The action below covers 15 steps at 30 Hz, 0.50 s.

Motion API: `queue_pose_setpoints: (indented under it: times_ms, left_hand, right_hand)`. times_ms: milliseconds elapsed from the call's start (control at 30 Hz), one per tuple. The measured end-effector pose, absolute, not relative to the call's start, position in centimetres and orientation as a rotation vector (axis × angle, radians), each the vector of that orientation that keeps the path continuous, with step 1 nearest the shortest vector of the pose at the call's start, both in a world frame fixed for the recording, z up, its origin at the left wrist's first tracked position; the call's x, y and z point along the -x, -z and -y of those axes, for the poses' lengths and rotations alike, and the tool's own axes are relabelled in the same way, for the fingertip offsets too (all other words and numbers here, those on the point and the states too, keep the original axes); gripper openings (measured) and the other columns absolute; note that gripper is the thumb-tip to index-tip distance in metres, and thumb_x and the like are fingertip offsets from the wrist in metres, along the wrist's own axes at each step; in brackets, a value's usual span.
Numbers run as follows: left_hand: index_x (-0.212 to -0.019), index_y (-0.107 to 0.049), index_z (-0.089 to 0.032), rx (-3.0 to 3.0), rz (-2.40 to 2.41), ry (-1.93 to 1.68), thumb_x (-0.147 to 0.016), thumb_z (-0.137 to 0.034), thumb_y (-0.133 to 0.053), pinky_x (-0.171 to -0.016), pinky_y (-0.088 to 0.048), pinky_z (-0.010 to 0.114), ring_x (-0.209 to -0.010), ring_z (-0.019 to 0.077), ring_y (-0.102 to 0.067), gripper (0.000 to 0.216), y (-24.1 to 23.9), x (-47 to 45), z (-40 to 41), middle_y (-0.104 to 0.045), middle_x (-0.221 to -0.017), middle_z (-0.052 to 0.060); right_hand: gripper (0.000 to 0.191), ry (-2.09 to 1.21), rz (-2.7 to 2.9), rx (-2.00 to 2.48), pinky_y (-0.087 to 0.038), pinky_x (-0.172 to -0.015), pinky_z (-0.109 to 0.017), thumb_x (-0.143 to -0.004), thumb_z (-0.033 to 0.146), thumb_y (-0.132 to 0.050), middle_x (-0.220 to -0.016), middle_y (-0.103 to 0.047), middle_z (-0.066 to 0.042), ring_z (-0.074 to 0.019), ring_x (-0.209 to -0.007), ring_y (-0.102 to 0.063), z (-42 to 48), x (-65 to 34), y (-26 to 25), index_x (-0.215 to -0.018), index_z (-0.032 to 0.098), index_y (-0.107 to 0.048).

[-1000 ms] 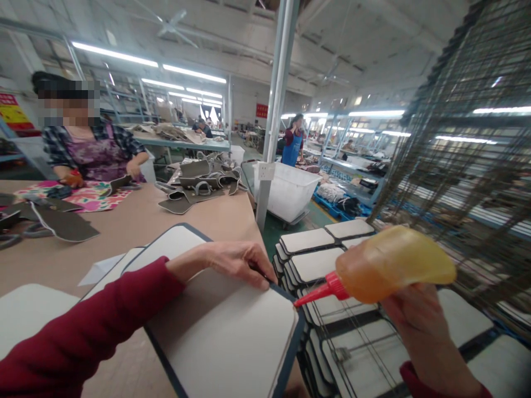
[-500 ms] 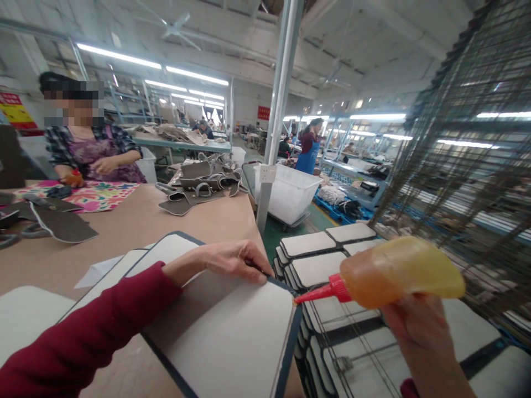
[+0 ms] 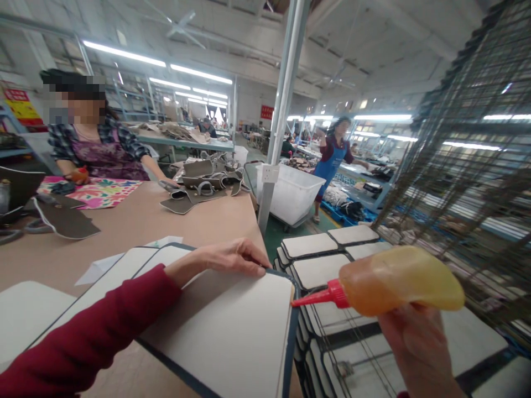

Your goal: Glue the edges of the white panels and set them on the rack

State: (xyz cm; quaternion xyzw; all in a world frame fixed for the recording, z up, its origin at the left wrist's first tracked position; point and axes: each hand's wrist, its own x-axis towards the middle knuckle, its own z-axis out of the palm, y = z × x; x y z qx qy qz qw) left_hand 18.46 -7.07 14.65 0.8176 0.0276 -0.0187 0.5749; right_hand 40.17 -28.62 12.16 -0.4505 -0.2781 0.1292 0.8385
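My left hand (image 3: 236, 258) is closed on the far edge of a white panel (image 3: 232, 326) with a dark blue border, thumb on the white face and fingers curled over the rim. In my right hand (image 3: 415, 337) is a squeeze glue bottle (image 3: 402, 279), tipped on its side and partly filled with amber liquid. The tip of its red nozzle (image 3: 319, 296) touches the panel's right edge, just below the rounded far corner. A thin amber line shows at that corner. More white panels (image 3: 128, 271) lie under and left of the held one.
Stacks of dark-edged white panels (image 3: 311, 245) stand at right, below a wire rack (image 3: 468, 127). Grey-brown cut pieces (image 3: 203, 177) lie on the brown table (image 3: 136, 226). A metal post (image 3: 282, 105) and white bin (image 3: 290, 190) stand beyond. A co-worker (image 3: 99, 143) is across the table.
The nozzle tip has moved a little along the right edge, away from the corner towards me. The co-worker across the table has stretched an arm to the cut pieces. A blue-aproned person has turned.
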Motion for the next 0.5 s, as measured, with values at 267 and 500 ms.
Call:
queue_pose_setpoints:
  times_ms: [267,500]
  left_hand:
    - [-0.095,-0.070,-0.012,-1.863,-0.085,0.015,-0.081,-0.036,-0.059,-0.061,-0.043,0.019,-0.068,0.0123,-0.055,0.030,-13.8,-18.3,6.3,-0.066,-0.079,0.004]
    - [-0.091,-0.071,-0.013,-1.804,-0.141,-0.012,-0.080,-0.033,-0.060,-0.060,-0.043,0.018,-0.063,0.0107,-0.056,0.026,-13.6,-18.2,6.2,-0.067,-0.075,0.003]
  right_hand:
    - [0.032,-0.303,0.619,0.965,-0.054,-0.061,-0.028,-0.048,0.029,-0.080,-0.069,-0.068,-0.001,-0.0169,-0.062,-0.062,28.5,-40.2,-11.4,-0.077,0.026,-0.068]
    - [0.048,-0.302,0.606,1.012,-0.054,-0.066,-0.032,-0.048,0.030,-0.080,-0.080,-0.069,-0.004,-0.0216,-0.074,-0.064,28.7,-40.3,-10.5,-0.094,0.027,-0.067]
